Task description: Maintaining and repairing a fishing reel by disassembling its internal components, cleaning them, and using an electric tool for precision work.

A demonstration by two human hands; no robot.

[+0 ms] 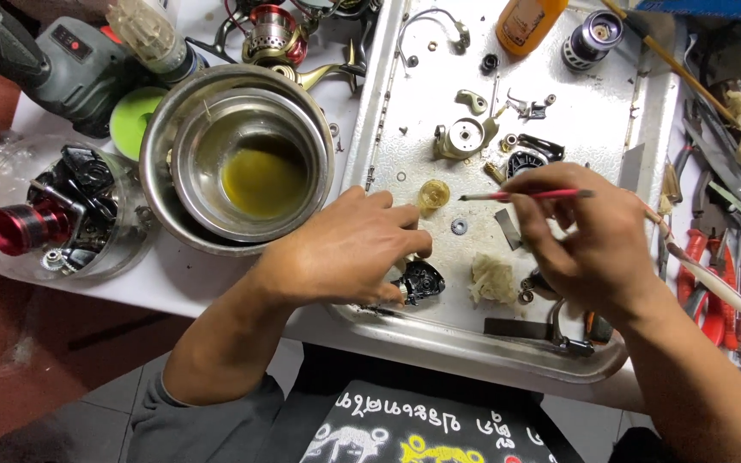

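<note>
The left hand (349, 253) pins a black reel body (418, 281) at the tray's (388, 94) six o'clock; the right hand (589, 244) pinches a red brush (529, 195). Greasing seems underway; next, the tip must be steered carefully onto the body.

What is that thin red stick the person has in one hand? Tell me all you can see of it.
The thin red stick is a slim, straight tool, red or pink along most of its length, darker at both ends. It lies nearly level above the metal tray, pinched in the fingers of the right hand. Its free tip points left toward a small yellow gear, stopping short of it. What kind of tip it has is too small to tell. Only the right hand touches it.
</note>
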